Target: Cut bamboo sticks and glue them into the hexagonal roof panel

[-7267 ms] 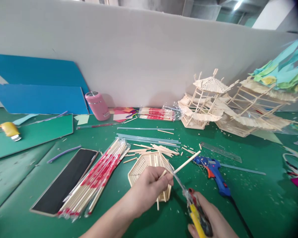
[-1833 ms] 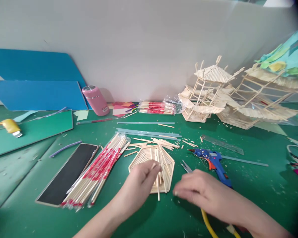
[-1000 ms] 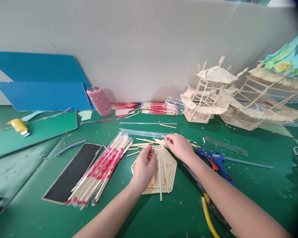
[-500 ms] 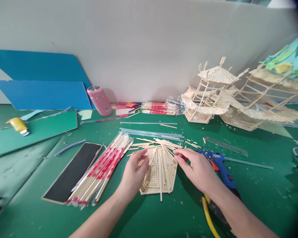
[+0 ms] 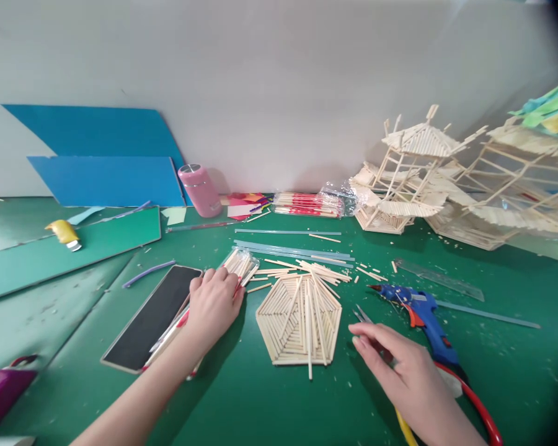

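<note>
My left hand lies over the plastic-wrapped packets of wooden sticks, its fingers curled round them and hiding their middle. To its right a polygonal panel of glued sticks rests flat on the table, with several loose sticks lying across it. My right hand is right of the panel, thumb and index finger a little apart, nothing visible between them. Beneath it lie pliers or cutters with red and yellow handles; their metal tips point past my fingers.
A blue glue gun lies beyond my right hand. Stick-built towers stand at the back right. Glue sticks and cut sticks lie behind the panel. A black phone-like slab, pink flask and yellow cutter are leftward.
My left hand has moved left from the panel onto the stick packets. My right hand has drawn back right and nearer, over the pliers. The view has shifted slightly left.
</note>
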Motion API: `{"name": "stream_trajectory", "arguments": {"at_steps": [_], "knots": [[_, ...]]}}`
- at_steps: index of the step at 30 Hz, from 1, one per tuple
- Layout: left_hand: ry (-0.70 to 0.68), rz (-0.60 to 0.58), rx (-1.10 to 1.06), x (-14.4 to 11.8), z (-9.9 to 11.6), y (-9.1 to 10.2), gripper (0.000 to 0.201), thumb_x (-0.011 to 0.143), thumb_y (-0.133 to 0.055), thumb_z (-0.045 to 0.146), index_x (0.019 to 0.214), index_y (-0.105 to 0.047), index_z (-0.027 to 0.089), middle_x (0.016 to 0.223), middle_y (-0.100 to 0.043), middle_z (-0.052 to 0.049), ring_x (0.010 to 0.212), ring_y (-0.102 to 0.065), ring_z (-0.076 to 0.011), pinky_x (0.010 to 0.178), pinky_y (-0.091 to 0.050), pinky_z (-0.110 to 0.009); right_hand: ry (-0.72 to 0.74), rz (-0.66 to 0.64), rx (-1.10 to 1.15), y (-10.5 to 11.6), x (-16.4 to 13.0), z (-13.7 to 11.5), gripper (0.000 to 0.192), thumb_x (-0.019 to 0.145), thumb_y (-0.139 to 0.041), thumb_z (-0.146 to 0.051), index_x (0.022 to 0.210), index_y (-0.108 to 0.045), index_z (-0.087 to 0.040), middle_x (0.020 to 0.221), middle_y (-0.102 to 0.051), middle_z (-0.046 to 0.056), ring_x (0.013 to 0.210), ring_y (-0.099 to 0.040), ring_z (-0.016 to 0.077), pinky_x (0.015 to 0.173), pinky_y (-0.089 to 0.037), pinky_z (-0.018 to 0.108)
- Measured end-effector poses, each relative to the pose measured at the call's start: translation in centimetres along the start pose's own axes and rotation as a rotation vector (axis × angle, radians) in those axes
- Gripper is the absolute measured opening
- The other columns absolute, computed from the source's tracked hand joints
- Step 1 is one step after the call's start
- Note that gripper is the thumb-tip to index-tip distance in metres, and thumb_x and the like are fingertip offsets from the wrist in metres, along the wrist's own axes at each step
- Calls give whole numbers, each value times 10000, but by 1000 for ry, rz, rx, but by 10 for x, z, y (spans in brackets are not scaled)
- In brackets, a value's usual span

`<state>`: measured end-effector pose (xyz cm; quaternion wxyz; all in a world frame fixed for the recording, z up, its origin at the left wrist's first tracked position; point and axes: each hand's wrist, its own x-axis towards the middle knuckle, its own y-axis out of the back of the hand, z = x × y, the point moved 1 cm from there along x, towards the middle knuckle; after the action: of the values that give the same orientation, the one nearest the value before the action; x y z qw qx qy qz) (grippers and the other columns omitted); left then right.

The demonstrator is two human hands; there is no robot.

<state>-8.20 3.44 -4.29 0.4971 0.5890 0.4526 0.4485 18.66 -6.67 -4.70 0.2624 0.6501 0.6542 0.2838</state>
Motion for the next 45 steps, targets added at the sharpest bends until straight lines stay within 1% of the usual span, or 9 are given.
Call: {"name": "stream_trajectory", "arguments": {"at_steps": [5,14,18,22,27,31,34,38,45], "knots": [[26,-44,82,1,-1,-3,316,804,-338,346,713,-578,161,795,-592,-120,849,-483,-291,655,-293,-379,-34,-27,7,-2,-3,-2,238,836,-434,-392,942,-599,-258,904,-660,28,828,-615,176,665,-502,247],[72,-70,-49,-2,-15,-6,348,849,-272,347,679,-528,183,773,-613,-82,827,-541,-260,572,-305,-308,-44,-19,20,-3,-2,-3,243,833,-435,-394,923,-611,-254,893,-652,37,816,-611,182,638,-502,252],[130,-11,-205,-5,-20,-2,334,851,-276,348,709,-530,183,760,-602,-77,779,-547,-233,597,-348,-299,-18,-10,36,-4,-1,-3,231,831,-443,-372,919,-614,-245,874,-653,40,799,-612,185,632,-501,254],[140,92,-525,-18,-8,18,253,836,-341,373,770,-508,195,749,-591,-40,697,-541,-185,608,-383,-268,-20,-26,116,-3,1,-9,211,830,-454,-359,920,-613,-254,848,-652,21,767,-606,170,635,-491,241],[62,-77,-873,-33,24,38,260,860,-308,369,698,-441,215,537,-484,41,471,-474,-117,483,-358,-219,-14,-54,279,-4,5,-24,226,839,-443,-364,925,-608,-235,776,-638,20,675,-585,155,601,-479,241],[13,-69,-759,-28,36,23,197,861,-300,307,920,-455,200,640,-562,0,566,-537,-156,524,-377,-245,-4,-24,223,-9,11,-25,199,838,-449,-344,912,-597,-233,819,-626,23,732,-574,162,643,-461,257],[-17,-116,-501,-22,37,3,268,855,-285,244,1068,-420,152,681,-617,-44,611,-580,-193,531,-374,-267,-5,-15,159,-13,14,-19,195,840,-443,-325,930,-590,-233,791,-613,18,726,-568,163,655,-451,273],[-63,-114,-217,-22,38,-8,257,857,-288,246,871,-527,154,701,-603,-79,683,-576,-224,587,-363,-298,3,-33,125,-18,15,-13,185,840,-435,-307,916,-585,-231,779,-599,16,703,-561,160,634,-452,275],[-150,80,-200,-18,62,8,278,841,-338,300,757,-570,172,854,-543,-100,823,-482,-245,691,-336,-366,29,-35,77,-26,17,-21,187,840,-428,-264,945,-578,-231,819,-603,29,725,-571,171,635,-452,276]]}}
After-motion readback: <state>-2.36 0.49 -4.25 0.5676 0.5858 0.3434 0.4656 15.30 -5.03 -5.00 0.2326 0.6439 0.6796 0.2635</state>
